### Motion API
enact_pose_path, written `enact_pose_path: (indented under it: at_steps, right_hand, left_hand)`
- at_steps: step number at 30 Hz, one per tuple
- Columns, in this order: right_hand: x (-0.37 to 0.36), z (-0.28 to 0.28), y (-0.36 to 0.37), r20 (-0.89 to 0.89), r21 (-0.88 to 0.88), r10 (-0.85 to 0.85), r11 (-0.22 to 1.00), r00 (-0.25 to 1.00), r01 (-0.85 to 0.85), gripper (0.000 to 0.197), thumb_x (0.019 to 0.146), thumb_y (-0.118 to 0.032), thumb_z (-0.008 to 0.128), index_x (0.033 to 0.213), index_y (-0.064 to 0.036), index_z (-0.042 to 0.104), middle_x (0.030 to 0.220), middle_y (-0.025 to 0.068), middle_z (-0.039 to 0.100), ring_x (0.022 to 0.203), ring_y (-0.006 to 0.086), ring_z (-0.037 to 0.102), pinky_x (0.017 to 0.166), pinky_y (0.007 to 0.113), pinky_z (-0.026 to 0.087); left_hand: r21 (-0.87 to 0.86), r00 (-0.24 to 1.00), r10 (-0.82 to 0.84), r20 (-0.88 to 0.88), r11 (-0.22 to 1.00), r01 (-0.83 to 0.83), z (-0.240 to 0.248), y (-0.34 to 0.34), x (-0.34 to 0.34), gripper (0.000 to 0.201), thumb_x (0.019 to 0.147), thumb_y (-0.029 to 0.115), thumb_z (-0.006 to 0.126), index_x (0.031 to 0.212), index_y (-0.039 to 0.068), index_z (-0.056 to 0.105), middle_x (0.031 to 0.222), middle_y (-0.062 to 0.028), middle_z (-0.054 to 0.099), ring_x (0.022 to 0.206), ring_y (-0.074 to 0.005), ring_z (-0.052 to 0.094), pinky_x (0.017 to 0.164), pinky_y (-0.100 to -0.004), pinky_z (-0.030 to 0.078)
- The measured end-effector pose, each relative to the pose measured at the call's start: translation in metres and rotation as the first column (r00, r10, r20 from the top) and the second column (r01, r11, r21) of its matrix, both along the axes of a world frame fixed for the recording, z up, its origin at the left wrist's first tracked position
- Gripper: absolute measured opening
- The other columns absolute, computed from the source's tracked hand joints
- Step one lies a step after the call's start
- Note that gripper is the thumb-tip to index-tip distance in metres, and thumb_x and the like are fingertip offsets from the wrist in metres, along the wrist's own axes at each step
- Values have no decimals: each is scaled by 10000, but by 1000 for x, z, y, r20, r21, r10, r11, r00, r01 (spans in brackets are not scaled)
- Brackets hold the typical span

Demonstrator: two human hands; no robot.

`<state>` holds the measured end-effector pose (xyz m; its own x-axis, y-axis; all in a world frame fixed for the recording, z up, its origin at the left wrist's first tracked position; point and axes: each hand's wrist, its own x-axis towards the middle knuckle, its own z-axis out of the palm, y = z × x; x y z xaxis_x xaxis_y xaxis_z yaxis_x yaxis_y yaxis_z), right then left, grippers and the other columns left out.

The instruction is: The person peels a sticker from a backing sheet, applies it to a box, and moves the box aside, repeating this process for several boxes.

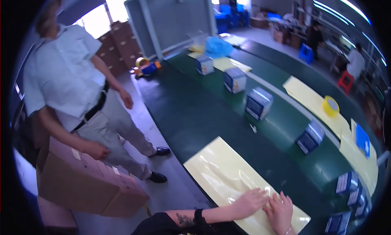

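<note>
A glossy pale yellow sheet (220,166) lies on the green table near me, rippled in its middle. My left hand (249,202) rests on its right part, fingers stretched toward my other hand. Close beside it, my right hand (281,212) touches the same sheet with its fingers a little apart. I see nothing held in either hand. A small white scrap (253,128) lies beyond the sheet, near a blue-and-white box (259,103).
More boxes (310,137) line the green table (163,100). Yellow tape (330,106) sits on another yellow sheet (303,92). A tape dispenser (146,67) is at the far-left corner. A person (69,72) stands left, beside a large carton (89,186).
</note>
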<state>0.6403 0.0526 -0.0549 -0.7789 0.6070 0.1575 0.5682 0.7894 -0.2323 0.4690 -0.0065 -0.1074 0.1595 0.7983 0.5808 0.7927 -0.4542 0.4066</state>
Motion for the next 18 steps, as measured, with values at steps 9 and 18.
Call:
enact_pose_path:
  at_steps: [9,18]
  right_hand:
    - [0,12,1,21,63,59,996,998,-61,325,821,-251,670,1072,-46,649,1150,140,628,1120,364,540,951,462,392]
    - [1,1,17,34,111,133,985,991,-136,298,811,-215,665,1047,-34,639,1130,144,625,1066,385,556,887,458,426]
  left_hand:
    - [203,1000,-26,-7,979,27,18,0,-4,105,740,131,622,784,49,671,833,-101,669,883,-265,640,851,-418,497]
    - [128,999,-11,33,992,6,3,10,3,137,755,170,581,784,51,644,838,-103,650,963,-276,619,955,-452,442]
